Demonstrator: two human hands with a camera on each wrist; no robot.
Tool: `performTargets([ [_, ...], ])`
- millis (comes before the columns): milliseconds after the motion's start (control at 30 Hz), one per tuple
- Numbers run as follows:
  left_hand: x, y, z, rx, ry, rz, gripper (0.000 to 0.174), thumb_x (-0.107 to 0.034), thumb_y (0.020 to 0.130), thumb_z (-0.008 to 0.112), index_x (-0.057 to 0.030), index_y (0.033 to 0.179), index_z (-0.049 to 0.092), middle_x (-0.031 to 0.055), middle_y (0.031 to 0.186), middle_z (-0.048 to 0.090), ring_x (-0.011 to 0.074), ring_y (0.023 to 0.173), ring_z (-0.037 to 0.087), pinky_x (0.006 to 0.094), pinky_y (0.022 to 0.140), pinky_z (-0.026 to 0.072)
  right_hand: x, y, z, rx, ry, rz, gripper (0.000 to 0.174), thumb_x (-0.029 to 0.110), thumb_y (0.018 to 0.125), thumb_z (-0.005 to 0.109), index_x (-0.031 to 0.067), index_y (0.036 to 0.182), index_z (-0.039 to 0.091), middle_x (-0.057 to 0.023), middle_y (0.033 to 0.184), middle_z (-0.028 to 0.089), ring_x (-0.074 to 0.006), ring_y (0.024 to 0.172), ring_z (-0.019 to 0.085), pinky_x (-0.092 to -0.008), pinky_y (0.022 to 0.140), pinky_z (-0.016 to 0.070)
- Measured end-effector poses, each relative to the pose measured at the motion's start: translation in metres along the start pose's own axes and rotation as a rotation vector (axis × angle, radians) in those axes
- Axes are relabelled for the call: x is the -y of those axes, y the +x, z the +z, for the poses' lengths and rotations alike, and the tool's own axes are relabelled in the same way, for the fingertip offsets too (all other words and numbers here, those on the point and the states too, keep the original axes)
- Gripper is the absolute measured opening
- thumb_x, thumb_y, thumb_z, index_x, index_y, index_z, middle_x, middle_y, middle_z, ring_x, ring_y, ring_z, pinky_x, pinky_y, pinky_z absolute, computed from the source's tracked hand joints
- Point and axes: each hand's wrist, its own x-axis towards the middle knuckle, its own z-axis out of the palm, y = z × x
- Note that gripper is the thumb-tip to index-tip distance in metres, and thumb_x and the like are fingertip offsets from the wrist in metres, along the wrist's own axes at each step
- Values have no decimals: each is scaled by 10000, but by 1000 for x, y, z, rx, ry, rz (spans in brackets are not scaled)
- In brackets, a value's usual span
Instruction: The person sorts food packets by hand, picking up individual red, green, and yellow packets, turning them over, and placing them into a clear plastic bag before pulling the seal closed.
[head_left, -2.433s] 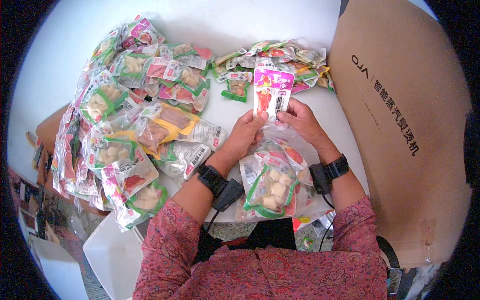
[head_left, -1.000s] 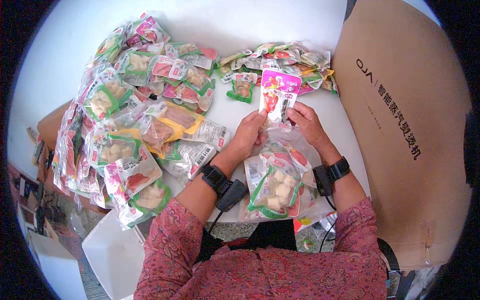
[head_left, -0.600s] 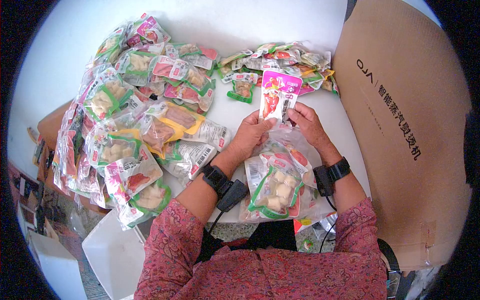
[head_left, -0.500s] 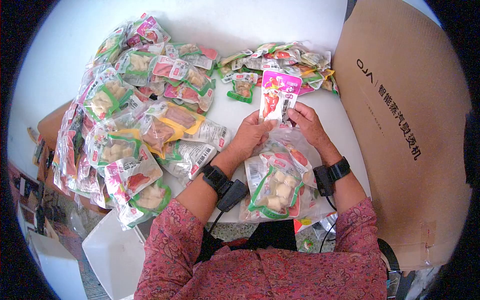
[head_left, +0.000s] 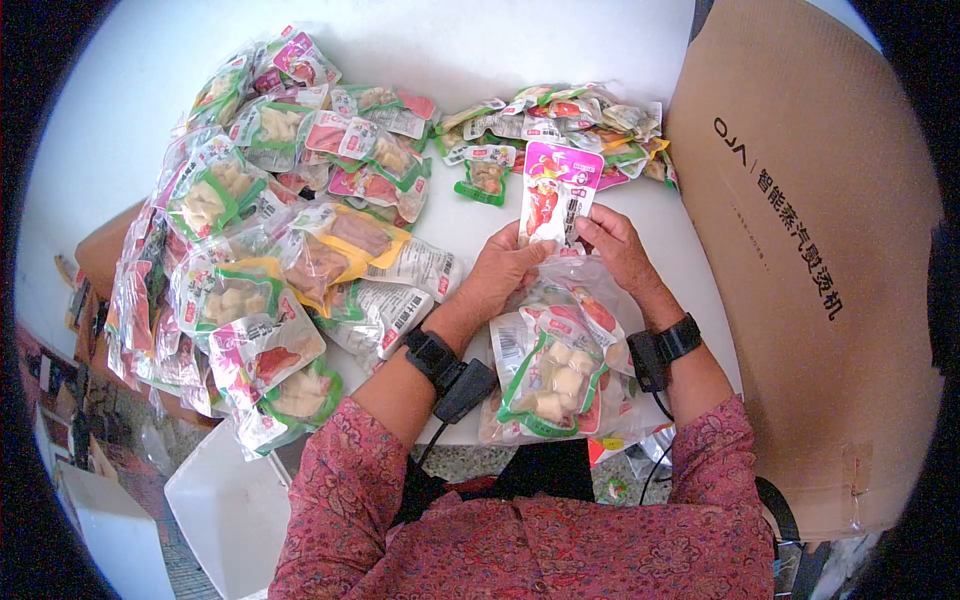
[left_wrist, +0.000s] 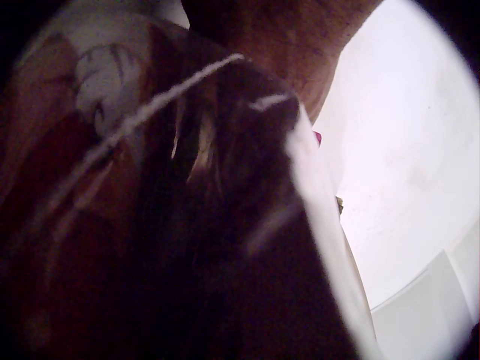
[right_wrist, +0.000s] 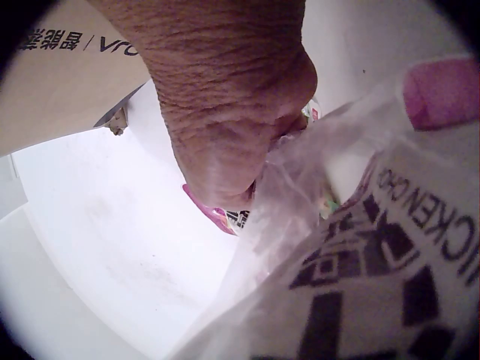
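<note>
In the head view both hands are over the near part of the white table. My left hand (head_left: 505, 262) pinches the lower left of a pink-and-white snack pouch (head_left: 560, 190), its thumb across the front. At the pouch's lower right edge, my right hand (head_left: 615, 243) grips with thumb and fingers. The pouch stands up, printed face towards me. Just below hangs a clear plastic bag (head_left: 520, 425) of several pouches, its gathered top between the hands; a green-edged pouch (head_left: 560, 385) with pale chunks shows in front. Bag film and a printed pouch fill much of both wrist views.
Bagged snack pouches (head_left: 230, 300) are heaped on the left. Loose pouches (head_left: 560, 115) form a pile at the back, with a small green-edged pouch (head_left: 486, 175) nearer. A tall cardboard box (head_left: 810, 270) stands along the right. A white container (head_left: 230, 490) sits below the table's left front.
Since the earliest frame, the head view has shifted slightly. My left thumb has slid rightward across the pouch's lower front. The right hand keeps its hold; over the last half second almost nothing moves.
</note>
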Motion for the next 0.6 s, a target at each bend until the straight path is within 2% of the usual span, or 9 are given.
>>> performTargets([
  [167,0,0,-2,10,6,-19,257,-108,811,569,-80,1055,492,-34,693,522,29,433,365,168,365,275,3,-1,2,-10,23,1,214,202,855,488,37,969,564,31,773,552,-50,661,492,-211,598,427],
  [233,-2,-1,1,59,-145,16,271,-107,813,536,-80,1075,471,-29,706,528,26,436,360,165,371,285,5,-2,2,-8,-12,-16,238,235,859,480,30,944,566,20,770,555,-55,657,497,-215,600,430],
  [367,-1,1,-5,58,-126,-26,269,-123,809,478,-80,1075,470,-26,709,521,36,442,364,164,370,278,1,1,-4,12,78,-9,267,273,860,470,33,937,560,-6,774,570,-85,643,518,-237,608,440],
  [433,-4,2,-4,51,-208,-14,324,-150,787,436,-55,1096,464,1,768,553,47,473,405,170,367,260,4,4,-3,31,524,-26,299,317,855,471,43,941,553,-38,762,584,-124,630,539,-263,611,446],
  [467,-4,4,-6,51,-207,-15,324,-150,787,436,-55,1096,464,1,768,553,47,473,405,170,367,260,5,6,-2,30,524,-26,299,317,855,471,43,941,553,-38,762,584,-124,630,539,-263,611,446],
  [533,-3,5,-7,170,-285,-31,378,-169,766,426,-15,1108,465,48,860,585,85,582,518,201,436,385,7,7,0,-34,518,-40,412,395,838,467,70,1091,476,-80,955,561,-159,832,541,-305,714,451],
  [567,-1,5,-6,172,-285,-35,378,-169,766,426,-15,1108,465,48,860,585,85,582,518,201,436,385,7,8,-1,-69,514,-46,487,434,830,466,83,1166,437,-102,1051,549,-177,932,542,-326,766,454],
  [600,-6,1,1,191,-278,-124,388,-169,762,427,1,1109,466,66,889,589,110,652,551,225,523,434,8,8,-3,56,522,-23,590,462,800,497,106,1247,350,-99,1158,491,-206,1059,483,-376,850,427],
])
